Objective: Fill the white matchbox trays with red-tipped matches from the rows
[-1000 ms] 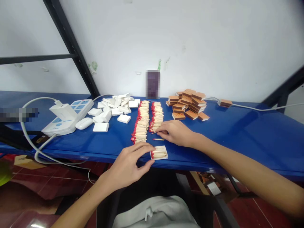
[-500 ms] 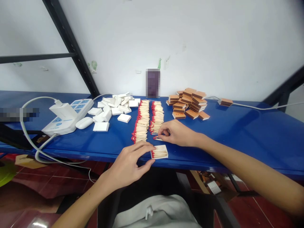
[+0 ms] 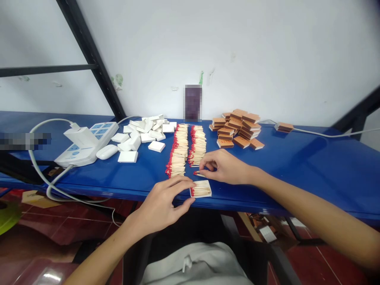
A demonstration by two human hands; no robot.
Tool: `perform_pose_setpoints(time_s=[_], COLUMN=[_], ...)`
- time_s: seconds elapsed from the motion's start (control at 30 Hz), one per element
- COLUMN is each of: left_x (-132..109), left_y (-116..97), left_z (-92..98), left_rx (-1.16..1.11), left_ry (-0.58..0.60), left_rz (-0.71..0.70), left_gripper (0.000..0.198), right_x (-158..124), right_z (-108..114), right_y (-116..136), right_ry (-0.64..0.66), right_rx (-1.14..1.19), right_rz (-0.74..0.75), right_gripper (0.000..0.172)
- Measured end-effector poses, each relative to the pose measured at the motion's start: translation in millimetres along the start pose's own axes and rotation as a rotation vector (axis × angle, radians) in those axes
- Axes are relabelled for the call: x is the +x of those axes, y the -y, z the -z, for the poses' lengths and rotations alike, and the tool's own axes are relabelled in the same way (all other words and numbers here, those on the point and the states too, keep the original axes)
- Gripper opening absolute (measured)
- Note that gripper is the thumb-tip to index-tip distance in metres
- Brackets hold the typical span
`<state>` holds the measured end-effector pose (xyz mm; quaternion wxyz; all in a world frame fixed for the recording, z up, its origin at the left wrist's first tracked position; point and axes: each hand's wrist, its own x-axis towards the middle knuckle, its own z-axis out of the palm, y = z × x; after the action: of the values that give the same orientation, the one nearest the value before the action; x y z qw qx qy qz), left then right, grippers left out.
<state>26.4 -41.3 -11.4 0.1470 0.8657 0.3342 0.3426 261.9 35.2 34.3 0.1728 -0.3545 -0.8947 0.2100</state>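
Note:
My left hand (image 3: pixel 168 198) steadies a white matchbox tray (image 3: pixel 209 194) at the table's front edge, thumb and fingers at its left end. Several red-tipped matches (image 3: pixel 199 191) lie in the tray, heads to the left. Just behind it, my right hand (image 3: pixel 221 167) is closed in a pinch on a few matches (image 3: pixel 198 173), whose red heads poke out left of the fingertips. Two long rows of matches run back from there: the left row (image 3: pixel 179 152) and the right row (image 3: pixel 197 144), the near end of the latter close by my right fingers.
White matchbox trays (image 3: pixel 127 157) are heaped at the left, beside a power strip (image 3: pixel 77 152) with a white charger and cable. Orange-brown matchboxes (image 3: pixel 236 122) are piled at the right. A blurred dark object (image 3: pixel 192 103) leans on the wall. Below the table sits an open carton (image 3: pixel 252 229).
The view has shifted slightly. Both hands keep nearly the same pose; my right hand remains pinched on the matches behind the tray.

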Motion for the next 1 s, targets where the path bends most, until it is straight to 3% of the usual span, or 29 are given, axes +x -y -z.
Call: perform_pose_setpoints(time_s=[0.1,0.37,1.0], left_x=[-0.5,0.7,0.8], left_y=[0.1,-1.3,-4.2], left_z=[-0.3,0.1,4.4], left_rx=[0.005,0.002,-0.047], left_ry=[0.0,0.001,0.022], left_rz=[0.0,0.017,0.041], left_gripper=[0.023,0.021,0.023], right_x=[-1.7,-0.7,-0.6], right_z=[-0.2,-1.2,-2.2], right_y=[0.2,-2.0,-2.7], right_ry=[0.006,0.079,0.087], right_rx=[-0.042,-0.021,-0.024], right_rz=[0.049,0.016,0.052], right_gripper=[0.013,0.011,0.006])
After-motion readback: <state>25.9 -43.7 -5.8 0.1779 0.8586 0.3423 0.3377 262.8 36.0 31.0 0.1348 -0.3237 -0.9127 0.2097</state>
